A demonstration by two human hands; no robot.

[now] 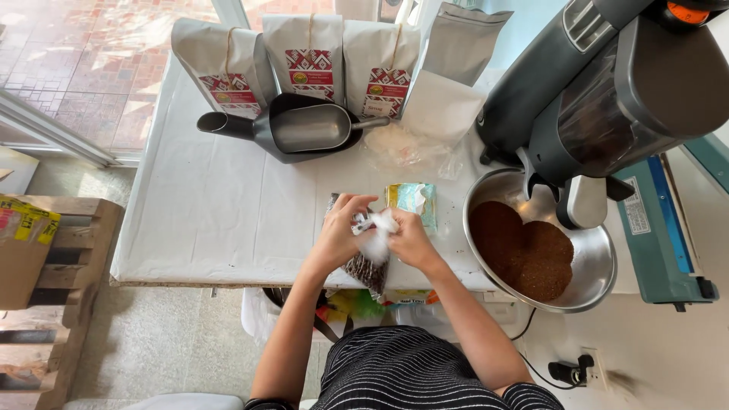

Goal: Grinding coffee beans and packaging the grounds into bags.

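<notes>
Both the left hand (339, 231) and right hand (410, 239) pinch a clear bag's (370, 262) bunched top, left of the steel bowl (596, 262); its dark contents stay partly hidden.

The person wears a black top with thin white stripes, arms bare.

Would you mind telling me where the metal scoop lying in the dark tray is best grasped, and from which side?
Take the metal scoop by its handle, coming from the grinder side. The handle sticks out past the dark tray rim there, free of the paper bags behind, while the bowl lies low inside the tray.
</notes>
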